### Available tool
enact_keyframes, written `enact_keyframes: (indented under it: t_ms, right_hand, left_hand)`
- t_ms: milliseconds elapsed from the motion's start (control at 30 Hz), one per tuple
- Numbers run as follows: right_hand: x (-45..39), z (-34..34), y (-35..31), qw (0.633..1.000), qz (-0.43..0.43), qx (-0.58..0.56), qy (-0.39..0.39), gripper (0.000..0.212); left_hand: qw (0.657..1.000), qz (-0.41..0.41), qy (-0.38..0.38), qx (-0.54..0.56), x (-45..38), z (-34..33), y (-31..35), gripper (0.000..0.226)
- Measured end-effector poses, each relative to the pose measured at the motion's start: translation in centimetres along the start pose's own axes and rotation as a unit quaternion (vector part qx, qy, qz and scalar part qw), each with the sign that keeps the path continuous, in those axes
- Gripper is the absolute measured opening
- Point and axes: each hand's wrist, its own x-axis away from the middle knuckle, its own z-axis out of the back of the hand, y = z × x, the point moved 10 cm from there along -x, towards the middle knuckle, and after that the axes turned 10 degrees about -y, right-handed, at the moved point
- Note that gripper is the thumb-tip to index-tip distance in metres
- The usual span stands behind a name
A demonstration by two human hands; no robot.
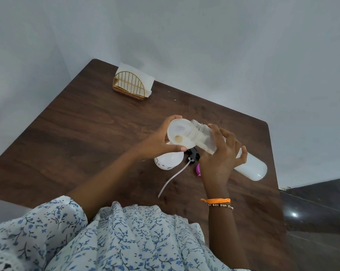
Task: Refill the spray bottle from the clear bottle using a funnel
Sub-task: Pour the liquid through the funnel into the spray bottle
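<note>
Clear bottle tipped mouth-first into the funnel, over the worktop.

The clear bottle (pixel 208 140), gripped round its middle by the right hand (pixel 222 155), lies nearly level, its long axis running from the base at lower right up to the threaded mouth at upper left, where the lip sits just over the funnel's rim. The funnel (pixel 181 136) is pinched at its edge by the left hand (pixel 161 141), thumb below and fingers behind. Under it stands the white spray bottle (pixel 168 160) (whether the spout sits in its neck cannot be told). The pour seems to turn on raising the base. The sprayer head and dip tube (pixel 177 173) and a purple cap (pixel 198 170) lie on the worktop (pixel 87 133), a napkin holder (pixel 131 85) well apart.
</note>
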Motion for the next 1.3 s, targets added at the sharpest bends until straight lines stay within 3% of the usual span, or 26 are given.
enact_keyframes:
  t_ms: [167,467,600,733,933,1100,1200,1300]
  right_hand:
    - [-0.8,0.8,-0.2,0.994,0.021,-0.105,-0.001,0.069]
    - [-4.3,5.3,-0.4,0.948,-0.024,-0.317,-0.014,0.058]
    - [-5.7,7.6,-2.0,0.921,-0.002,-0.388,-0.013,0.051]
    - [-6.7,8.9,-4.6,0.907,0.036,-0.419,-0.019,0.041]
    - [-7.5,8.2,-8.0,0.886,0.070,-0.454,-0.059,0.046]
    - [-7.3,7.0,-9.6,0.882,0.083,-0.455,-0.092,0.045]
    - [-7.1,6.1,-8.8,0.857,0.084,-0.493,-0.121,0.046]
    - [-6.9,4.6,-4.4,0.859,0.005,-0.506,-0.078,0.042]
  left_hand:
    - [1.000,0.003,0.009,0.005,0.2,0.3,0.2,0.086]
    - [0.999,0.035,-0.003,-0.010,0.8,0.8,0.6,0.097]
    - [0.997,0.050,-0.004,-0.053,1.0,1.2,1.4,0.101]
    - [0.999,-0.008,0.006,-0.046,1.4,1.8,4.8,0.100]
    - [0.992,-0.122,0.016,-0.005,1.6,1.5,12.6,0.074]
    - [0.989,-0.117,0.085,-0.019,1.3,2.0,13.5,0.067]
    - [0.990,-0.110,0.089,-0.016,1.2,1.9,12.9,0.066]
    - [0.990,-0.102,0.092,-0.009,1.2,1.7,12.5,0.062]
